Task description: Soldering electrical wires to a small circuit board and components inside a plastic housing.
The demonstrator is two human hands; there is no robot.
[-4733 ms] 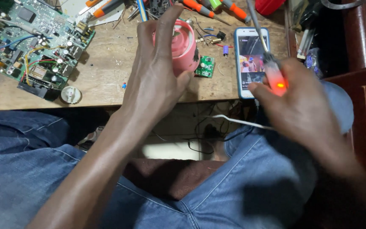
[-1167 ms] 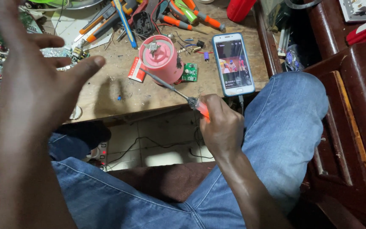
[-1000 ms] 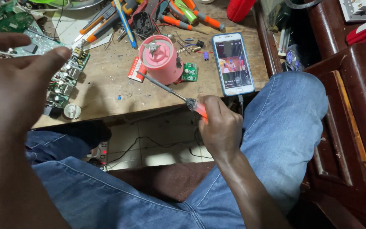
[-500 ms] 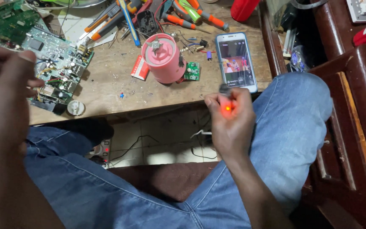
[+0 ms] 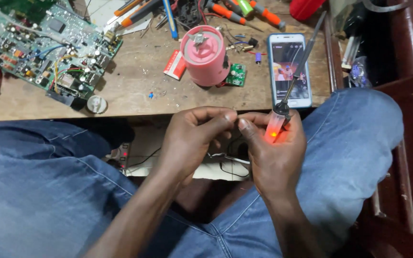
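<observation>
At centre frame, just below the table edge, the right hand (image 5: pixel 276 153) grips a soldering iron (image 5: pixel 290 88) by its glowing red handle, tip slanting toward the upper right over a smartphone (image 5: pixel 290 69). The left hand (image 5: pixel 192 138) curls beside it, thumb and forefinger pinched; what they pinch is too small to tell. Above stands a pink cylindrical container (image 5: pixel 204 55) with a blade inside, beside a small green board (image 5: pixel 235 75); a large circuit board (image 5: pixel 48 48) fills the upper left of the wooden table (image 5: pixel 135 95).

**Hands come together below the bench edge**

The left hand (image 5: pixel 194 141), earlier raised near the far-left circuit board (image 5: pixel 48 48), has come down to the middle, its fingertips now touching those of the right hand (image 5: pixel 273 153). The soldering iron (image 5: pixel 290 91), whose tip pointed left at the pink cup (image 5: pixel 205 56) a second ago, now stands up over the phone (image 5: pixel 290 69), its handle glowing red.
</observation>
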